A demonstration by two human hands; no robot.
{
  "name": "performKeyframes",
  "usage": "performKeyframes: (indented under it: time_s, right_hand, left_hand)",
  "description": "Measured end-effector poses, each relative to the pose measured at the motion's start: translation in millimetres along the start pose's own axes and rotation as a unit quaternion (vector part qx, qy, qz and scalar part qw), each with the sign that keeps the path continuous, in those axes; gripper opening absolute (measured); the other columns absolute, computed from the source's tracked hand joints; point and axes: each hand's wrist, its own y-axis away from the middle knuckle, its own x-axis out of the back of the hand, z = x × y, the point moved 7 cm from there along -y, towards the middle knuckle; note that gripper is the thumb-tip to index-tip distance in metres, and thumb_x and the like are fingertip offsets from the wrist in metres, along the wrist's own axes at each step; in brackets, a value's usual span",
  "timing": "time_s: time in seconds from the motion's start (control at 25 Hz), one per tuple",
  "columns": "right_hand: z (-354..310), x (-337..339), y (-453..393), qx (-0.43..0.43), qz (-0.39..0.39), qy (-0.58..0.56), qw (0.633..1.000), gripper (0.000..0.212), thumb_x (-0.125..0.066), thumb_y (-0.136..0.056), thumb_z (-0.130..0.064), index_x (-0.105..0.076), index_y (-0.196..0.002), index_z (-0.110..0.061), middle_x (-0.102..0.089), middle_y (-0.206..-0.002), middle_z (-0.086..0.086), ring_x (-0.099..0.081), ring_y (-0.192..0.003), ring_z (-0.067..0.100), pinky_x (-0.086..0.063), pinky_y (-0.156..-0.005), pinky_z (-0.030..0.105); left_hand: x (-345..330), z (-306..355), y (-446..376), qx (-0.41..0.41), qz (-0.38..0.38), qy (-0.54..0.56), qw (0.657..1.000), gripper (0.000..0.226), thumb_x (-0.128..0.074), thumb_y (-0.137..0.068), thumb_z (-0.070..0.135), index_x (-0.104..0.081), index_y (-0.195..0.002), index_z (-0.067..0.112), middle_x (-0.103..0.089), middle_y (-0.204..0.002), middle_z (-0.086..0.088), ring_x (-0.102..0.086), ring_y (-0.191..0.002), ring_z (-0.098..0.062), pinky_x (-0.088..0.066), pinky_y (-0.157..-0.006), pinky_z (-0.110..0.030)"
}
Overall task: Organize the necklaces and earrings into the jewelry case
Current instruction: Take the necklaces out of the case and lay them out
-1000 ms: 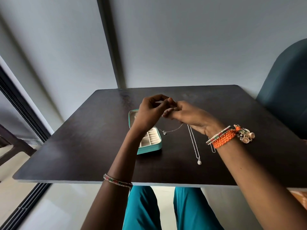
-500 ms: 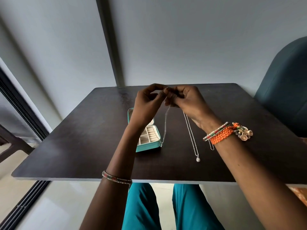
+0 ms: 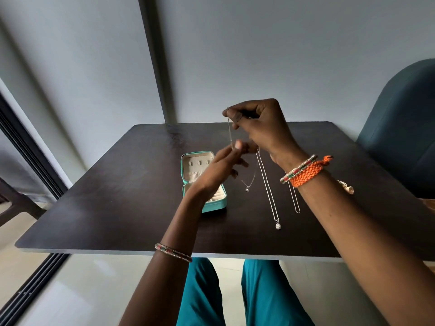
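Right hand (image 3: pixel 256 124), raised above the middle of the frame, pinches the top end of a thin silver necklace (image 3: pixel 229 132) between thumb and fingertips, closed firmly on it. Just below, the left hand (image 3: pixel 226 165) has its thumb and forefinger drawn together around the same chain lower down; whether they actually grip it or only guide it I cannot tell. The chain's lower loop swings under the left hand and ends in a small dark pendant (image 3: pixel 246 189) hanging just right of the jewelry case (image 3: pixel 188 182), which lies open left of centre on the dark table (image 3: pixel 117 196), its lid flat and its cream slots showing.

Two more chains lie on the table right of centre: a long necklace with a round pendant (image 3: pixel 278 225) and a plain chain (image 3: pixel 297 208) beside the right wrist.

Such a chain looks almost weightless, entirely limp and slippery, so it will probably kink, knot or slide through a loose pinch. Holding it near the clasp and letting it hang straight seems wisest, then lowering it pendant first into the case; tugging could snap the fine links
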Motion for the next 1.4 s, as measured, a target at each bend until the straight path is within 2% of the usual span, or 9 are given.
performKeyframes:
  time_s: [0.08, 0.16, 0.28, 0.48, 0.76, 0.96, 1.12, 1.28, 1.4]
  right_hand:
    - [2, 3, -7, -0.013, 0.004, -0.003, 1.0, 0.013, -0.066, -0.087, -0.019, -0.075, -0.091, -0.01, -0.07, -0.072, 0.006, -0.058, -0.057, 0.0, -0.039, -0.049, 0.012]
    - [7, 9, -14, -0.034, 0.015, -0.029, 0.999, 0.013, -0.065, -0.088, -0.017, -0.074, -0.091, -0.008, -0.066, -0.066, 0.004, -0.05, -0.048, 0.003, -0.04, -0.044, 0.018]
    - [22, 20, -28, -0.065, 0.039, -0.038, 0.996, 0.012, -0.064, -0.088, -0.013, -0.073, -0.089, -0.006, -0.063, -0.065, 0.004, -0.047, -0.05, 0.01, -0.043, -0.046, 0.021]
    - [60, 39, -58, -0.119, 0.081, 0.016, 0.989, 0.012, -0.065, -0.084, -0.01, -0.072, -0.088, -0.001, -0.062, -0.064, 0.005, -0.05, -0.044, 0.006, -0.047, -0.047, 0.019]
    - [106, 37, -67, -0.198, 0.091, -0.01, 0.976, 0.004, -0.066, -0.082, -0.001, -0.069, -0.081, 0.0, -0.061, -0.065, 0.008, -0.056, -0.049, 0.013, -0.051, -0.047, 0.021]
    - [128, 33, -63, -0.232, 0.091, 0.007, 0.969, 0.011, -0.064, -0.083, 0.0, -0.066, -0.072, -0.004, -0.062, -0.065, 0.007, -0.057, -0.048, 0.015, -0.051, -0.046, 0.021]
    - [145, 26, -61, -0.247, 0.068, 0.034, 0.966, 0.014, -0.067, -0.082, -0.005, -0.066, -0.068, -0.01, -0.064, -0.068, 0.006, -0.057, -0.052, 0.013, -0.052, -0.052, 0.024]
    - [161, 16, -56, -0.232, 0.028, 0.114, 0.966, 0.009, -0.072, -0.079, -0.013, -0.072, -0.085, -0.007, -0.065, -0.075, 0.002, -0.057, -0.067, 0.009, -0.047, -0.056, 0.019]
    - [172, 7, -51, -0.217, 0.002, 0.155, 0.964, 0.013, -0.075, -0.076, -0.014, -0.074, -0.088, -0.008, -0.069, -0.087, 0.003, -0.062, -0.091, 0.013, -0.052, -0.084, 0.025]
  left_hand:
    - [-11, -16, 0, -0.01, -0.027, -0.018, 0.999, 0.029, -0.034, -0.102, 0.03, -0.062, -0.096, 0.023, -0.07, -0.096, 0.01, -0.061, -0.087, -0.008, -0.042, -0.073, -0.025]
    - [-17, -29, 2, -0.007, -0.039, 0.004, 0.999, 0.031, -0.032, -0.103, 0.022, -0.06, -0.091, 0.016, -0.068, -0.079, 0.008, -0.062, -0.081, -0.009, -0.044, -0.079, -0.023]
    - [-20, -44, 7, 0.019, -0.036, 0.074, 0.996, 0.032, -0.03, -0.104, 0.018, -0.054, -0.085, 0.011, -0.048, -0.056, 0.011, -0.046, -0.053, -0.007, -0.045, -0.061, -0.02]
    - [-14, -58, 18, 0.065, 0.026, 0.134, 0.989, 0.03, -0.031, -0.104, 0.02, -0.053, -0.087, 0.01, -0.038, -0.056, 0.006, -0.035, -0.044, -0.007, -0.035, -0.046, -0.018]
    - [-11, -60, 28, 0.104, 0.097, 0.141, 0.98, 0.035, -0.036, -0.103, 0.026, -0.057, -0.083, 0.006, -0.041, -0.052, 0.004, -0.037, -0.039, -0.006, -0.033, -0.041, -0.016]
    - [-15, -67, 35, 0.146, 0.105, 0.121, 0.976, 0.037, -0.035, -0.104, 0.024, -0.059, -0.082, 0.006, -0.043, -0.051, 0.003, -0.039, -0.039, -0.006, -0.034, -0.04, -0.016]
    - [-22, -64, 46, 0.16, 0.109, 0.087, 0.977, 0.037, -0.037, -0.103, 0.023, -0.059, -0.078, 0.006, -0.043, -0.053, -0.001, -0.037, -0.036, -0.007, -0.032, -0.039, -0.016]
    - [-29, -72, 56, 0.198, 0.116, 0.062, 0.971, 0.038, -0.038, -0.102, 0.024, -0.06, -0.076, 0.008, -0.042, -0.05, 0.002, -0.035, -0.034, -0.006, -0.028, -0.038, -0.016]
    - [-32, -87, 64, 0.251, 0.134, 0.017, 0.959, 0.038, -0.039, -0.101, 0.025, -0.062, -0.074, 0.01, -0.043, -0.052, 0.003, -0.035, -0.031, -0.004, -0.029, -0.036, -0.014]
